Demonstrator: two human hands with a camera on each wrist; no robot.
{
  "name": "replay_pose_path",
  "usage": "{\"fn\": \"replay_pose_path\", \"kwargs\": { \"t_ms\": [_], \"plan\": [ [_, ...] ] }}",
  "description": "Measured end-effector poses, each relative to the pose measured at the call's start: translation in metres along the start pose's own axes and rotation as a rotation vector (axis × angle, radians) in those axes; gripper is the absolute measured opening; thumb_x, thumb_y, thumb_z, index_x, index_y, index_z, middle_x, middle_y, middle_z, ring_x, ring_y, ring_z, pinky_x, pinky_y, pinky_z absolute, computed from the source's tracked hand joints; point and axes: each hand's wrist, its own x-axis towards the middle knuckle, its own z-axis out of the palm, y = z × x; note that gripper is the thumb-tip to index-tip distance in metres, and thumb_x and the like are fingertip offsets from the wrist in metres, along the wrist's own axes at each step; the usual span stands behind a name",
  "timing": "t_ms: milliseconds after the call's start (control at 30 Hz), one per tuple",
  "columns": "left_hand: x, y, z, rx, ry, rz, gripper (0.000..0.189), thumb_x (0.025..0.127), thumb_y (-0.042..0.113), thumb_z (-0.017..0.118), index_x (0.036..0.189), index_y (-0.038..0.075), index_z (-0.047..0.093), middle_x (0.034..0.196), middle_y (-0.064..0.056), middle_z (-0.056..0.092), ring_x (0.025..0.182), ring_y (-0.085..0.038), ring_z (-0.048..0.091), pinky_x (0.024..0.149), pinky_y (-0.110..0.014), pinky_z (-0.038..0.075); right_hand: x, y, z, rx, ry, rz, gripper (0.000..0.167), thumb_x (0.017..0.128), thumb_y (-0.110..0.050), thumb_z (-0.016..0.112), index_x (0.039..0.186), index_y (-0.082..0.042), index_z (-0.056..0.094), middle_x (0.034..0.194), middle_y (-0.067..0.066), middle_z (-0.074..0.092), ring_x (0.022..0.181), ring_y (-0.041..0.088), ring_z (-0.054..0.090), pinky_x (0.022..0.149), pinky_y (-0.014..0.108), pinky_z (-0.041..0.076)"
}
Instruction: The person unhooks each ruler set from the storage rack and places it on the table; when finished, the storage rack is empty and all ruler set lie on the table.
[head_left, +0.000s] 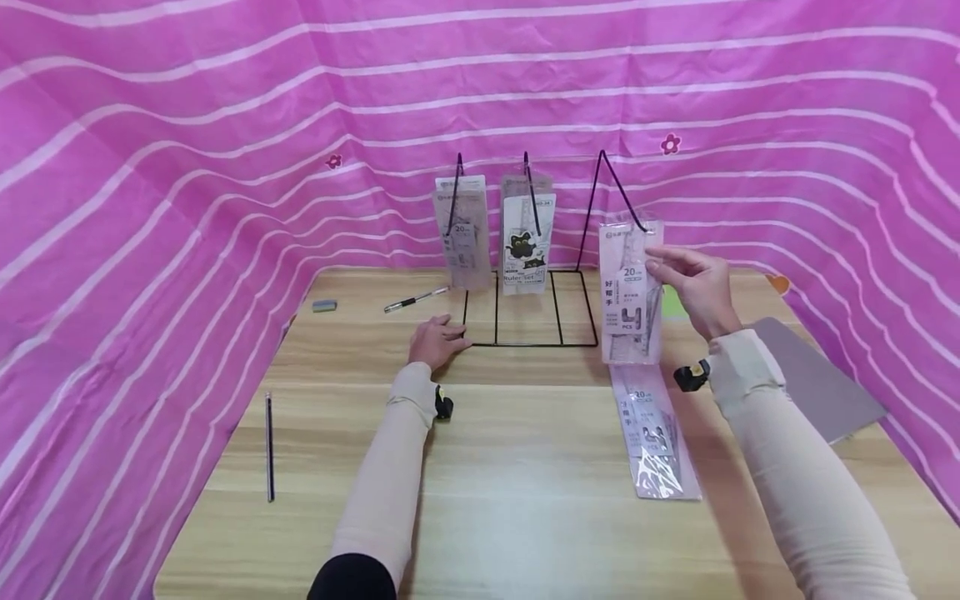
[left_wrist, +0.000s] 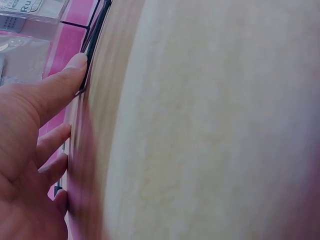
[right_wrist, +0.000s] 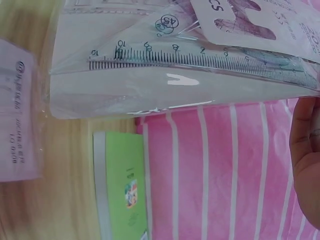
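My right hand (head_left: 701, 287) pinches the right edge of a pink ruler set in a clear plastic sleeve (head_left: 618, 333). The set stands upright, its top at the tip of the right arm of a black wire display rack (head_left: 532, 344). Clear rulers (right_wrist: 200, 62) show through the sleeve in the right wrist view. My left hand (head_left: 437, 342) rests at the rack's front left corner, thumb (left_wrist: 67, 80) against the wire, fingers loosely spread. Ruler sets (head_left: 468, 258) hang on the left arm, and others, with a black cat card (head_left: 525, 246) in front, on the middle arm.
Another pink ruler set (head_left: 652, 450) lies on the table below the held one. A green booklet (right_wrist: 122, 185) and a grey flat item (head_left: 817, 375) are at the right. A pen (head_left: 412, 300), an eraser (head_left: 324, 306) and a pencil (head_left: 270, 450) lie to the left.
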Motion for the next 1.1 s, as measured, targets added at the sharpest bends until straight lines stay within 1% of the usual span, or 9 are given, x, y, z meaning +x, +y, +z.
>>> {"fn": "replay_pose_path", "kwargs": {
  "t_ms": [100, 233, 400, 533, 700, 867, 933, 1033, 1100],
  "plan": [
    [0.003, 0.001, -0.005, -0.009, 0.004, 0.003, 0.042, 0.086, 0.036, 0.079, 0.123, 0.017, 0.072, 0.155, -0.012, 0.046, 0.148, -0.041, 0.032, 0.123, -0.054, 0.021, -0.001, -0.002, 0.002, 0.015, 0.000, -0.020, 0.026, 0.087, 0.002, 0.076, 0.113, 0.003, 0.074, 0.085, -0.002, 0.076, 0.075, 0.006, 0.068, 0.071, 0.016, 0.057],
    [0.005, -0.001, -0.008, 0.011, -0.013, -0.013, 0.043, 0.088, 0.037, 0.077, 0.125, 0.019, 0.070, 0.156, -0.010, 0.044, 0.149, -0.039, 0.030, 0.123, -0.053, 0.021, -0.006, -0.003, 0.003, 0.028, -0.002, -0.013, 0.024, 0.087, 0.002, 0.076, 0.111, 0.002, 0.074, 0.083, -0.002, 0.076, 0.074, 0.006, 0.068, 0.070, 0.016, 0.057],
    [0.002, -0.001, -0.009, 0.027, -0.021, -0.026, 0.042, 0.088, 0.036, 0.077, 0.126, 0.019, 0.070, 0.157, -0.009, 0.042, 0.150, -0.039, 0.030, 0.123, -0.054, 0.020, -0.017, -0.004, 0.005, 0.007, -0.001, -0.013, 0.024, 0.088, 0.001, 0.075, 0.112, 0.002, 0.074, 0.083, -0.002, 0.074, 0.074, 0.008, 0.067, 0.071, 0.017, 0.057],
    [-0.001, 0.001, -0.009, 0.011, -0.014, -0.031, 0.041, 0.089, 0.034, 0.077, 0.125, 0.017, 0.070, 0.157, -0.010, 0.043, 0.150, -0.040, 0.029, 0.123, -0.056, 0.020, -0.025, -0.006, 0.007, 0.042, -0.008, -0.024, 0.025, 0.089, 0.004, 0.073, 0.114, 0.005, 0.072, 0.086, -0.001, 0.073, 0.076, 0.009, 0.067, 0.073, 0.018, 0.058],
    [-0.002, 0.002, -0.008, 0.004, -0.022, -0.035, 0.041, 0.090, 0.034, 0.076, 0.126, 0.017, 0.070, 0.158, -0.010, 0.042, 0.151, -0.039, 0.027, 0.123, -0.056, 0.019, -0.038, -0.010, 0.007, 0.076, -0.006, -0.001, 0.026, 0.089, 0.003, 0.073, 0.115, 0.004, 0.071, 0.091, 0.001, 0.075, 0.080, 0.010, 0.070, 0.076, 0.019, 0.058],
    [0.000, 0.003, -0.005, 0.017, -0.030, -0.028, 0.041, 0.090, 0.035, 0.076, 0.126, 0.018, 0.070, 0.157, -0.009, 0.042, 0.150, -0.039, 0.028, 0.122, -0.057, 0.020, -0.053, -0.014, 0.007, 0.102, 0.000, 0.054, 0.027, 0.090, 0.001, 0.073, 0.116, 0.002, 0.072, 0.090, 0.001, 0.076, 0.081, 0.010, 0.071, 0.078, 0.020, 0.059],
    [0.000, 0.004, -0.004, 0.016, -0.031, -0.018, 0.041, 0.089, 0.036, 0.076, 0.126, 0.018, 0.070, 0.157, -0.010, 0.042, 0.150, -0.040, 0.029, 0.122, -0.057, 0.021, -0.059, -0.016, 0.008, 0.091, 0.006, 0.092, 0.026, 0.089, -0.001, 0.074, 0.116, -0.001, 0.073, 0.090, 0.001, 0.077, 0.081, 0.009, 0.072, 0.077, 0.021, 0.059],
    [0.000, 0.005, -0.003, 0.010, -0.027, -0.010, 0.042, 0.089, 0.035, 0.077, 0.126, 0.017, 0.070, 0.157, -0.011, 0.043, 0.149, -0.041, 0.029, 0.122, -0.057, 0.021, -0.067, -0.017, 0.010, 0.078, -0.013, 0.186, 0.025, 0.090, -0.004, 0.075, 0.115, -0.006, 0.075, 0.091, -0.001, 0.077, 0.082, 0.009, 0.073, 0.076, 0.022, 0.059],
    [-0.001, 0.006, -0.003, 0.011, -0.025, -0.011, 0.042, 0.089, 0.035, 0.077, 0.125, 0.017, 0.070, 0.156, -0.011, 0.043, 0.149, -0.041, 0.030, 0.122, -0.057, 0.021, -0.072, -0.016, 0.010, 0.088, -0.045, 0.275, 0.024, 0.091, -0.006, 0.074, 0.114, -0.010, 0.076, 0.094, -0.003, 0.078, 0.084, 0.009, 0.073, 0.076, 0.022, 0.059]
  ]
}}
